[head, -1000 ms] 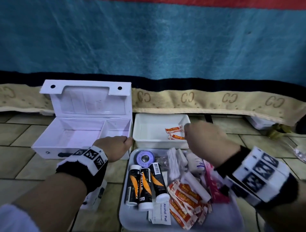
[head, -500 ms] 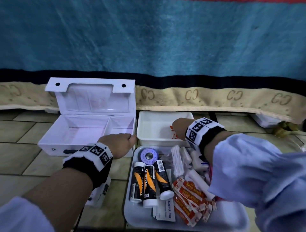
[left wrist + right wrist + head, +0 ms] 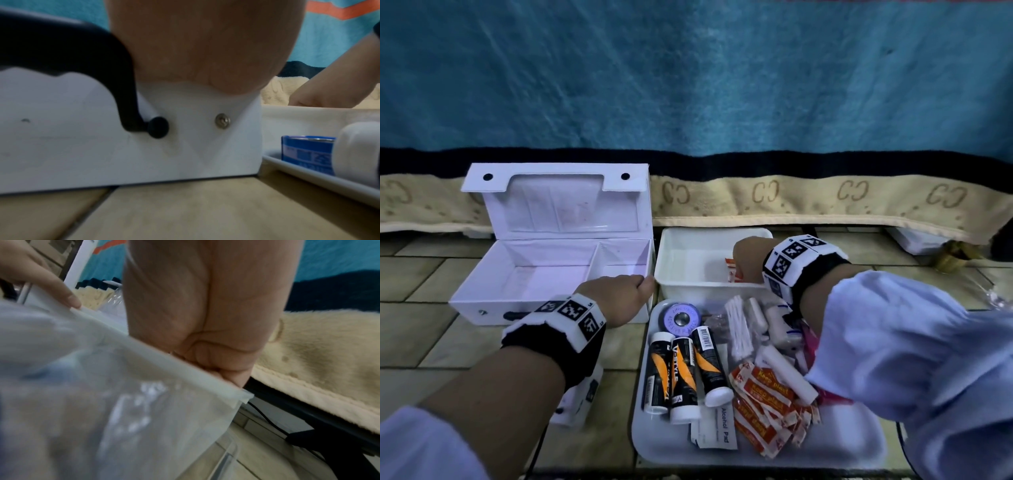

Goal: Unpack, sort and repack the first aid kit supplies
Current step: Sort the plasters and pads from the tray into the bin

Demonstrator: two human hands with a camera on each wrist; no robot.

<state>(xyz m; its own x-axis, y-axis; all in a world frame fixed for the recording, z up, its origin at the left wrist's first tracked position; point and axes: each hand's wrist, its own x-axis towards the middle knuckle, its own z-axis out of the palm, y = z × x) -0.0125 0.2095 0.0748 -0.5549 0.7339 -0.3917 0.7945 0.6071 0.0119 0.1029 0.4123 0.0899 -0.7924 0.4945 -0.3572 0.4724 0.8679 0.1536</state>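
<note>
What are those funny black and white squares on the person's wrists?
Each wrist wears a black band topped with a white block printed with black square patterns, like puzzle codes; the other wrist's band is alike. Light blue sleeves cover the arms, pushed up the forearms.

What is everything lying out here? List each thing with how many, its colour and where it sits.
first aid box: one, white, lid open, both compartments bare, on the tiled floor at left.
small tub: one, white, right of the box.
plaster packets: a few, orange and white, in the tub by the right hand.
tray: one, white, nearest the camera.
tubes: three, black with orange, side by side at the tray's left.
tape roll: one, blue, at the tray's far left corner.
plaster strips: a pile, orange and white, mid-tray.
alcohol pad: at least one, white, below the tubes.
blanket: one, blue with a beige border, behind.
left hand: on the box's front right corner.
right hand: reaching into the tub.
</note>
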